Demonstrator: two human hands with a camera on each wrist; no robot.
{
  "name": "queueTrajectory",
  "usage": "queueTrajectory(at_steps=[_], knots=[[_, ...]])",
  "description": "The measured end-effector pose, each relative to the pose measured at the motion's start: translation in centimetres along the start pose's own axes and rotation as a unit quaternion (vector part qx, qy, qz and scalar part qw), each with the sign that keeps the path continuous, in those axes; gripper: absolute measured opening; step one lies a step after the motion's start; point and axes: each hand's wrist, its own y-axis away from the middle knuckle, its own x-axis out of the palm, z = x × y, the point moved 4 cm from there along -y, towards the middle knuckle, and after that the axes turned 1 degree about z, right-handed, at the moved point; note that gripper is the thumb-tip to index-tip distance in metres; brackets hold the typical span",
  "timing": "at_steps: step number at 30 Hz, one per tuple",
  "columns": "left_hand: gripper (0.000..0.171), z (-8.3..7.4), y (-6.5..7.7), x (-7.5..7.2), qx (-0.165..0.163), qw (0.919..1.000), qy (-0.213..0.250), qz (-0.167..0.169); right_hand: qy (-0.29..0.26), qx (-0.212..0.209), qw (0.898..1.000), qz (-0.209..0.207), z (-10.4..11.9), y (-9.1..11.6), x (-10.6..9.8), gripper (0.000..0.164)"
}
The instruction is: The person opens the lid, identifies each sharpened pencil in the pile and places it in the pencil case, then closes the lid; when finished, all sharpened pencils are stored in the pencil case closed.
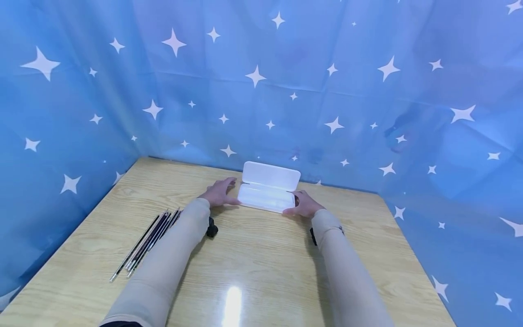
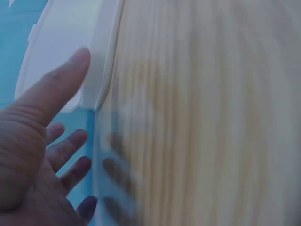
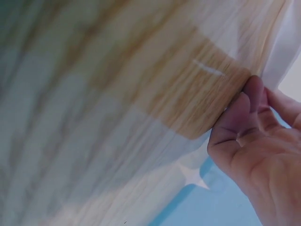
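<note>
A white pencil case [image 1: 261,198] sits near the far edge of the table, its lid [image 1: 271,176] raised toward the back. It looks bare inside. At its left end is my left hand [image 1: 220,192], fingers spread apart and thumb [image 2: 51,87] stretched out beside the case's front corner. Whether that thumb touches the case is hard to tell. My right hand [image 1: 304,204] grips the right end, thumb at the front corner and curled fingers [image 3: 235,117] down by the table top.
Several dark pencils [image 1: 143,245] lie in a loose bundle on the wooden table [image 1: 261,254], left of my left forearm. A blue curtain [image 1: 261,113] with white stars hangs behind the table and along its sides.
</note>
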Motion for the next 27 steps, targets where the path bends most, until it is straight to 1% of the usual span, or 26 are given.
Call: queueTrajectory(at_steps=[2,5,9,10,11,16,18,23,27], knots=[[0.092,-0.3,0.4,-0.5,-0.003,1.0,0.004,0.0,-0.004,-0.008,1.0,-0.003,0.0,0.4,-0.2,0.091],[0.077,-0.7,1.1,-1.3,0.006,0.9998,0.017,0.006,-0.008,-0.016,1.0,-0.003,0.1,0.9,-0.4,0.088],[0.065,-0.5,2.5,-2.8,0.012,0.9998,-0.013,0.002,-0.005,-0.019,1.0,0.0,0.3,0.7,-0.3,0.087],[0.063,-0.4,2.9,-3.3,0.009,0.9998,-0.019,0.001,-0.005,-0.019,1.0,0.001,0.4,0.6,-0.2,0.088],[0.061,-0.3,3.4,-3.7,0.005,0.9997,-0.025,-0.001,-0.002,-0.019,1.0,0.002,0.5,0.5,-0.2,0.089],[0.052,-0.5,5.7,-5.6,0.015,0.9986,-0.05,-0.002,0.01,-0.009,1.0,0.003,0.4,0.3,-0.1,0.096],[0.049,-0.5,6.6,-6.1,0.02,0.9981,-0.058,0.0,0.014,-0.005,1.0,0.003,0.2,0.3,-0.2,0.097],[0.047,0.1,8.9,-7.7,0.008,0.9979,-0.064,0.003,0.014,0.004,1.0,0.004,-0.2,-0.1,0.0,0.095],[0.046,0.6,10.5,-8.8,-0.009,0.9977,-0.067,0.0,0.008,0.004,1.0,0.005,0.0,0.1,-0.1,0.094]])
